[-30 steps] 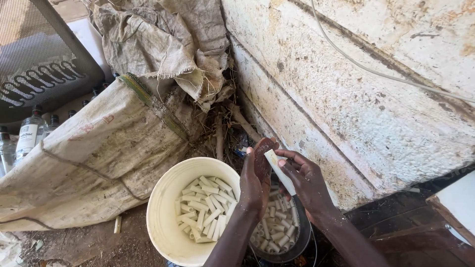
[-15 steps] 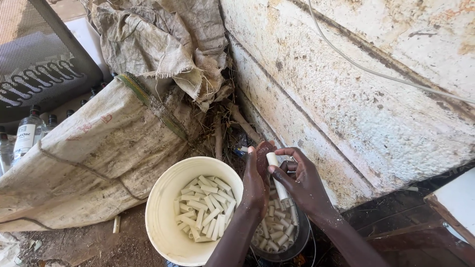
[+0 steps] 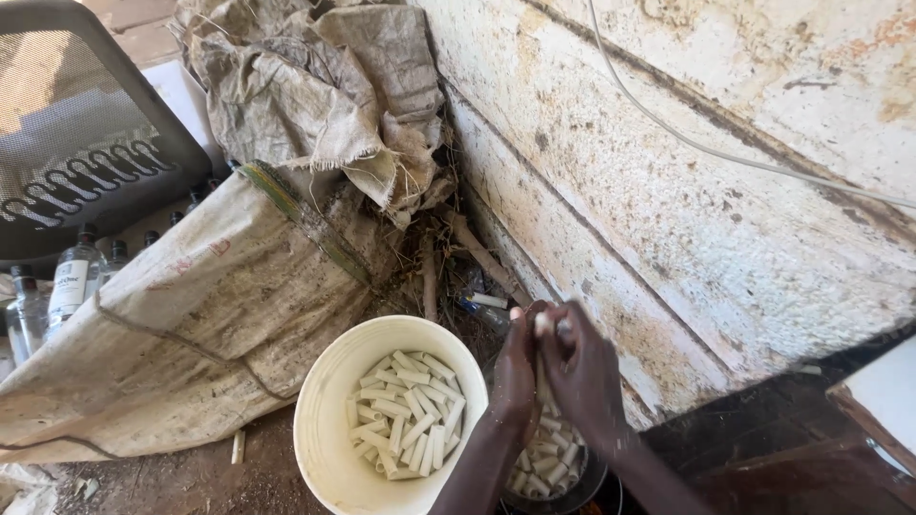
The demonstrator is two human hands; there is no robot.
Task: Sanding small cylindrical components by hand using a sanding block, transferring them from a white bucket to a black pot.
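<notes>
Hands (image 3: 553, 367) pressed together beside bucket (image 3: 324, 420) rim

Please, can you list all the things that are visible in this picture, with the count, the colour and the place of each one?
white bucket: one, white, bottom centre on the ground
cut pieces: many, pale cream, inside the white bucket
dark bowl: one, dark, bottom edge under the hands, holding more pale pieces
sacks: several, dirty beige, left and top centre
bottles: several, clear with dark caps, far left
mesh panel: one, dark, top left
wall: one, worn whitish, right
cable: one, white, along the wall
left hand: one, beside the right hand, over the dark bowl
right hand: one, holding a pale piece together with the left hand
</notes>
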